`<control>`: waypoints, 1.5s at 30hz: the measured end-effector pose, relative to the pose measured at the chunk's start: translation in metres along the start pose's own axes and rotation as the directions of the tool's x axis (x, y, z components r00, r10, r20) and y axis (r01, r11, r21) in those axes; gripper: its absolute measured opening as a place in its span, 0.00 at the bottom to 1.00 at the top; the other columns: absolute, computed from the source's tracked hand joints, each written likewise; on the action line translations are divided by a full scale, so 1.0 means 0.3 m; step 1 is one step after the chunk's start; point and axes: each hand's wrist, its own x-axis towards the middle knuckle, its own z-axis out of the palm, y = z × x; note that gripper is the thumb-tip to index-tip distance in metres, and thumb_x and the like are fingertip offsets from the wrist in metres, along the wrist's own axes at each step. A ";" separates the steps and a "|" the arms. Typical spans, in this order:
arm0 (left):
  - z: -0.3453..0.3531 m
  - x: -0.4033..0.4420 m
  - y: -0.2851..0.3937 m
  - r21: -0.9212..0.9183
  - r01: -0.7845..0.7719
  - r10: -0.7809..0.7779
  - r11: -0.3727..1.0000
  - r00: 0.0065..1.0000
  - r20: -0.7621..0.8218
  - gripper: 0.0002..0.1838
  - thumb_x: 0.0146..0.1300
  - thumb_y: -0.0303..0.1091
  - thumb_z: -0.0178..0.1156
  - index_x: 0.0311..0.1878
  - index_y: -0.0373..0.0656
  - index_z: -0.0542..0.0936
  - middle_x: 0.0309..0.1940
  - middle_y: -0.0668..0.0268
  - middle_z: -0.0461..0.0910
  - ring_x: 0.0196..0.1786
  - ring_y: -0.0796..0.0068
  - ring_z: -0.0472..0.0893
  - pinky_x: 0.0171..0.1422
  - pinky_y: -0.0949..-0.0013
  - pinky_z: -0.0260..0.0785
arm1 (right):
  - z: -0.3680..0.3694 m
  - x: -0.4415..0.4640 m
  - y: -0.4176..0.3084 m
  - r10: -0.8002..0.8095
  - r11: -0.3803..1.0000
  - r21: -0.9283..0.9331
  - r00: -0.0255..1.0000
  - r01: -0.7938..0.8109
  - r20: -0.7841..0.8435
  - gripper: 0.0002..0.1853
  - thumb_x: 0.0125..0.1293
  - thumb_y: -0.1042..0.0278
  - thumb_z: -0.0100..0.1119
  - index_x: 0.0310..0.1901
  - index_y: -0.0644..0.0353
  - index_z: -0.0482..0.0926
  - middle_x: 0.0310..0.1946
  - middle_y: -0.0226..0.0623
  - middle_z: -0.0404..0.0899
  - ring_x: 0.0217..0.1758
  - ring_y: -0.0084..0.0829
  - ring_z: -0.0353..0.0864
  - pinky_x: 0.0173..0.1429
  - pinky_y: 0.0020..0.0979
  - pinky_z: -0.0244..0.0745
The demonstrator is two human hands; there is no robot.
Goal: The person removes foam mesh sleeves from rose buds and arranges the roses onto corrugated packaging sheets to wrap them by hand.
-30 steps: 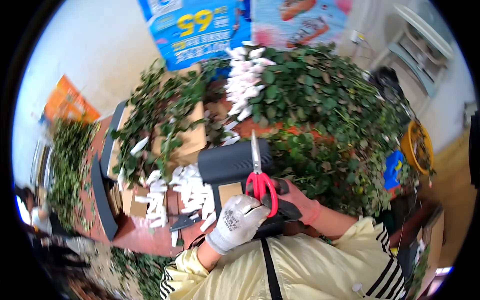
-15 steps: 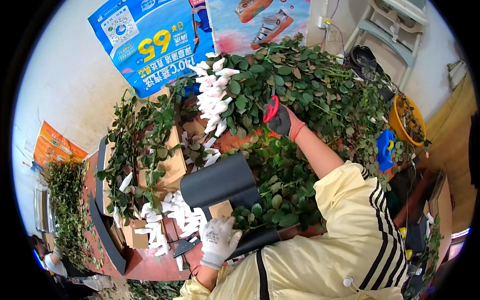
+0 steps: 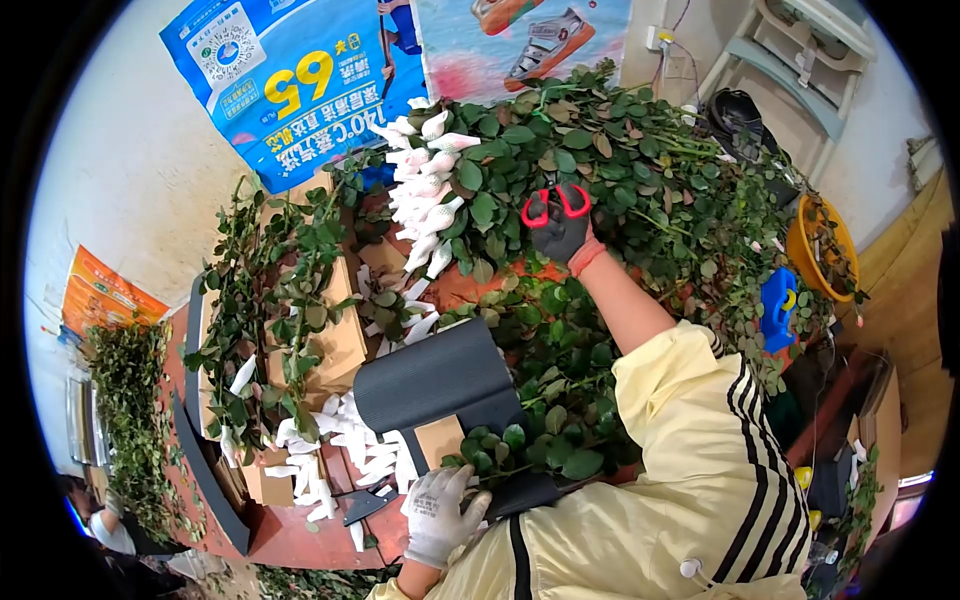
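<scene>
My right hand (image 3: 560, 232), in a dark grey glove with a red cuff, holds scissors (image 3: 572, 203) by the red handles. Their blades are hidden among the leaves. Just left of them lies a stack of flower heads in white net sleeves (image 3: 428, 190), with leafy stems (image 3: 620, 150) running right. My left hand (image 3: 442, 512), in a white glove, rests with fingers spread at the near edge of a black sheet (image 3: 435, 375). A small cardboard piece (image 3: 438, 440) and more green foliage (image 3: 560, 440) lie just beyond its fingers.
Loose white net sleeves (image 3: 365, 445) and a black-bladed tool (image 3: 368, 503) lie left of my left hand. Leafy stems on cardboard (image 3: 335, 345) stand farther left. At right are a blue tape dispenser (image 3: 777, 310) and a yellow basket (image 3: 822, 248). Another person's sleeve (image 3: 112, 532) shows far left.
The scissors have turned in my right hand, so both red loops now show. My left hand has shifted slightly toward me along the black sheet. The view has moved a little.
</scene>
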 end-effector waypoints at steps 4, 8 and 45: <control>0.004 0.000 0.006 0.008 -0.007 0.007 1.000 1.000 -0.015 0.24 0.53 0.48 0.62 0.49 0.41 0.78 0.43 0.56 0.79 0.50 0.54 0.76 0.56 0.55 0.64 | 0.009 0.001 0.042 0.049 0.998 -0.036 0.999 -0.048 0.020 0.25 0.59 0.44 0.60 0.43 0.61 0.76 0.29 0.33 0.78 0.13 0.19 0.58 0.18 0.20 0.57; 0.000 0.002 0.007 0.000 0.001 -0.001 1.000 1.000 -0.028 0.24 0.53 0.48 0.62 0.48 0.41 0.78 0.42 0.56 0.80 0.49 0.53 0.76 0.56 0.56 0.64 | 0.009 0.044 0.011 0.055 0.998 0.030 0.998 -0.054 -0.025 0.23 0.59 0.44 0.60 0.40 0.59 0.76 0.27 0.31 0.78 0.13 0.19 0.61 0.17 0.20 0.58; -0.053 -0.483 -1.101 0.386 0.555 -0.257 0.737 0.759 -0.598 0.17 0.53 0.32 0.60 0.47 0.40 0.75 0.40 0.54 0.74 0.47 0.52 0.72 0.52 0.53 0.65 | 0.495 -0.160 -0.111 -0.356 -0.793 -0.609 0.824 -0.017 0.440 0.15 0.57 0.65 0.56 0.46 0.57 0.77 0.42 0.41 0.79 0.47 0.44 0.77 0.52 0.37 0.71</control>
